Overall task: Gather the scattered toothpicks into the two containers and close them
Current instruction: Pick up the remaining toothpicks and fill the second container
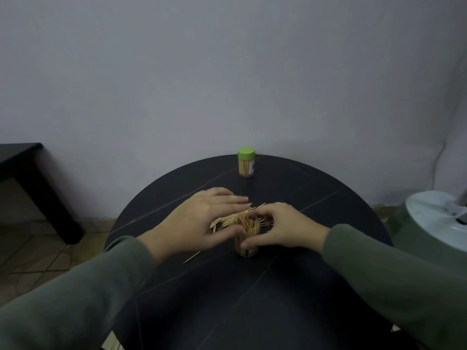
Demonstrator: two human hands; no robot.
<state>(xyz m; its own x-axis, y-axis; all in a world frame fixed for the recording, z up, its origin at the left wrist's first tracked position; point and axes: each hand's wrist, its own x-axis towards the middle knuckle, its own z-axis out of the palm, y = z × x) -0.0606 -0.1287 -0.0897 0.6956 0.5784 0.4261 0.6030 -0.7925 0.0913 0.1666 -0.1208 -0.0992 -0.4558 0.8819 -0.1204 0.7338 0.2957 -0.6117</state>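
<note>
An open clear container (pixel 247 245) stands mid-table, packed with upright toothpicks. My right hand (pixel 283 227) curls round it, thumb low on its side and fingers over the rim. My left hand (pixel 199 221) lies beside it with straight fingers, thumb touching the container, and a bundle of toothpicks (pixel 227 219) slants under it toward the opening. One stray toothpick (pixel 192 256) lies on the table near my left wrist. A second container (pixel 246 164) with a green lid on stands at the far edge, full of toothpicks.
The round black table (pixel 252 286) stands against a pale wall. A dark bench (pixel 30 173) is at the left over tiled floor. A pale green and white appliance (pixel 434 223) sits close to the table's right side.
</note>
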